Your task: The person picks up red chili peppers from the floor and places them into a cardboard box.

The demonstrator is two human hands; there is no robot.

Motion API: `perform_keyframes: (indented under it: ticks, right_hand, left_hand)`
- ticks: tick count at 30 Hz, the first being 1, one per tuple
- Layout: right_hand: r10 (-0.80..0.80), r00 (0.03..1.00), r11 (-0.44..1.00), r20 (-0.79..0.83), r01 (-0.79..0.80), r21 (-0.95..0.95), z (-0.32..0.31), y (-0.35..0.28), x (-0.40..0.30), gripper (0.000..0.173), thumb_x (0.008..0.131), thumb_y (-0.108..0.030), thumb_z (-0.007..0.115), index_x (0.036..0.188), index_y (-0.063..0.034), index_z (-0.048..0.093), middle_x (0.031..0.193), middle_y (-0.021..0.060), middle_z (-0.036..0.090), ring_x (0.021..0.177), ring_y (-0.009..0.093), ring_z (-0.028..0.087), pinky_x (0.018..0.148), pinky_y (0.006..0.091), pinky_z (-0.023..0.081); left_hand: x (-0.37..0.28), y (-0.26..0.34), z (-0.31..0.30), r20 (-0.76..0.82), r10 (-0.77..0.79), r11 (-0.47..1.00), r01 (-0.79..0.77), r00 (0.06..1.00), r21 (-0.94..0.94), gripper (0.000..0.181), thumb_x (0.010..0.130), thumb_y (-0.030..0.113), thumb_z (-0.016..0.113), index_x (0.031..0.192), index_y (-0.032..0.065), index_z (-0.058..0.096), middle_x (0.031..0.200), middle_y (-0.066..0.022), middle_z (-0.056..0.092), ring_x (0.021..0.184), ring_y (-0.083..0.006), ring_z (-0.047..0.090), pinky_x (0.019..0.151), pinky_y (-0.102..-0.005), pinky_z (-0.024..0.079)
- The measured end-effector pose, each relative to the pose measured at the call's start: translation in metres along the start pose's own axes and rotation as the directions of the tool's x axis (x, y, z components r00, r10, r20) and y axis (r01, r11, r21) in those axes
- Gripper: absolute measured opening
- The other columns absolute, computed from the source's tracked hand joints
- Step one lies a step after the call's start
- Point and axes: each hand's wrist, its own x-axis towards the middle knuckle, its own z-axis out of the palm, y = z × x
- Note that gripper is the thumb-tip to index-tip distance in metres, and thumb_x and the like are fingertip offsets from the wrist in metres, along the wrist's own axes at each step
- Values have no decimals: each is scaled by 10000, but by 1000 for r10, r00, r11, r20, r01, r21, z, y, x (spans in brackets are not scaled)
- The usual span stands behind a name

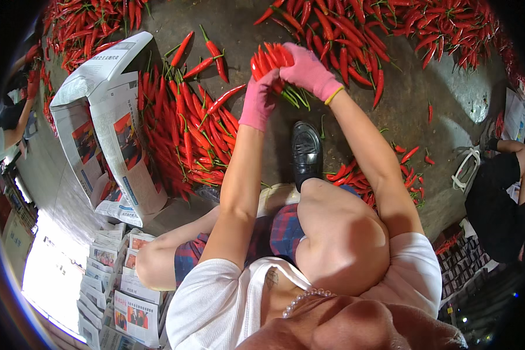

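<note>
Both my hands wear pink knit gloves and hold one bundle of red chili peppers [264, 60] out in front of me. My left hand [260, 97] grips the bundle from the near left side. My right hand [304, 68] wraps its far right side. The pepper tips point up and away, while green stems hang below toward me. To the left of my left hand lies a large heap of red chilies [192, 127]. Beyond my right hand spreads another pile of chilies [350, 39].
Folded newspaper [113, 131] stands against the left heap. Newspaper stacks [131, 306] lie by my knee. Small chilies [354, 179] lie beside my black shoe [307, 151]. More chilies [83, 30] cover the far floor. Other people sit left and right, near a white-framed stool [466, 170].
</note>
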Motion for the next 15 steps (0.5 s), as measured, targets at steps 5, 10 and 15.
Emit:
perform_keyframes:
  ticks: [5,10,15]
  right_hand:
    - [168,985,984,45,-171,54,-24,-21,40,468,713,-224,639,1094,44,596,1109,260,649,1076,396,608,926,423,483]
    - [114,990,984,81,-101,-149,-14,-14,46,491,704,-222,646,1112,42,580,1140,263,623,1127,399,574,964,419,462]
    - [-235,914,961,-331,270,62,-15,1,35,554,694,-185,684,1196,19,570,1109,219,636,1110,365,595,972,393,459]
  left_hand:
    - [59,11,-23,217,183,921,-245,959,303,313,819,-4,583,1120,73,627,988,-65,677,916,-187,643,778,-289,504]
    - [41,2,-26,186,193,970,-216,963,110,367,841,3,681,1190,23,568,1061,-65,663,936,-186,649,800,-315,524]
    - [34,28,30,-3,159,984,-158,987,78,396,820,3,690,1191,31,554,1005,-44,646,838,-141,624,734,-278,507]
